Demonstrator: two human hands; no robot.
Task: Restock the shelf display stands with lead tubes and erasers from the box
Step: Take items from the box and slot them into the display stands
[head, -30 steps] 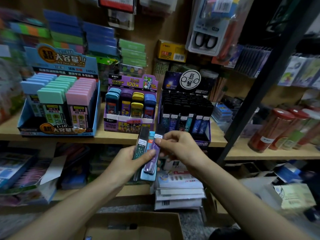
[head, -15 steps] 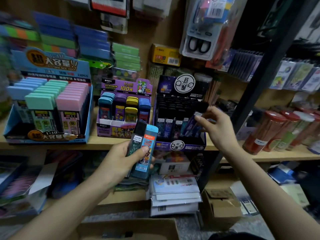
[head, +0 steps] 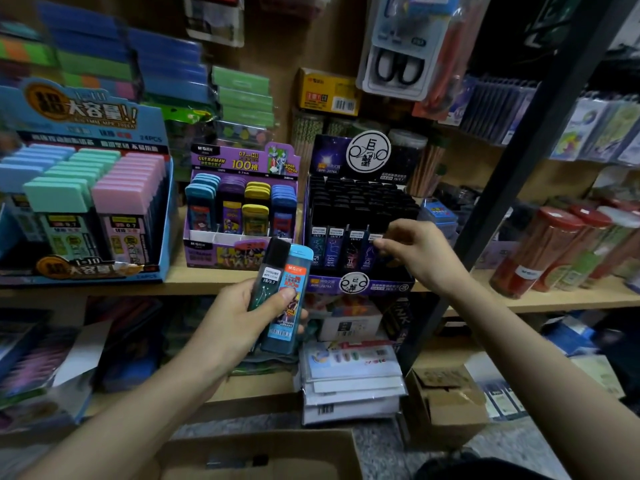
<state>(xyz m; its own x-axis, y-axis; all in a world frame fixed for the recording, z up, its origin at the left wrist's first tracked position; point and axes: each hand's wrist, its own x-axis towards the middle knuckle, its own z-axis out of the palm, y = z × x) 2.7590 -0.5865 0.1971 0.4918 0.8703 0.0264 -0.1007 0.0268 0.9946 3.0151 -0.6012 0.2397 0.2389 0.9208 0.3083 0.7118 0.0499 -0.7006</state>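
My left hand (head: 232, 320) is shut on two lead tubes, a dark one with a black cap (head: 272, 271) and a light blue one (head: 289, 299), held upright below the shelf edge. My right hand (head: 420, 258) reaches to the front row of the black display stand (head: 360, 202). Its thumb and forefinger pinch the top of a purple lead tube (head: 369, 256) that sits in the row's right end. A purple stand (head: 242, 213) with coloured tubes is to the left. Further left is a big blue stand (head: 86, 202) with pastel-capped tubes. The open cardboard box (head: 277, 455) lies below my arms.
The wooden shelf (head: 554, 299) carries red-lidded jars (head: 550, 251) at the right. A dark metal upright (head: 502, 174) slants just right of my right hand. Stacked packs (head: 349, 379) and a small carton (head: 446, 403) sit on the lower level. Scissors packs (head: 398, 57) hang above.
My right hand drew the purple tube from the bundle in my left hand, carried it right to the black stand and lowered it into the front row. My left hand stayed nearly still.
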